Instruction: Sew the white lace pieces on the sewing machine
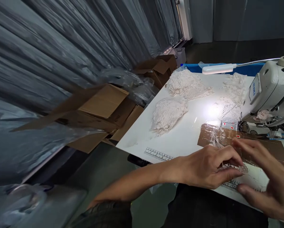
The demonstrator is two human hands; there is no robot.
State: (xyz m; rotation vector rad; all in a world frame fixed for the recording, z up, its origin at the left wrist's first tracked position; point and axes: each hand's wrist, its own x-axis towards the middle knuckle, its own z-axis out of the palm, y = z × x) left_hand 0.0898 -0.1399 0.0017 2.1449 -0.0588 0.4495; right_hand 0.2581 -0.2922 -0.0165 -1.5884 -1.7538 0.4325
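The white tabletop (184, 133) carries a sewing machine (267, 91) at its right end, with heaps of cream lace (168, 114) under its lamp. Near the front edge, by a printed ruler, the left hand (203, 166) has its grip pinched closed on a small lace piece (237, 167). The right hand (270, 183) hovers just beside it, fingers spread, holding nothing.

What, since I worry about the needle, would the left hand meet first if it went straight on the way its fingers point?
Probably the right hand: the left hand, pinching a lace piece, points rightward at that hand's spread fingers, well short of the sewing machine. Depth is unclear.
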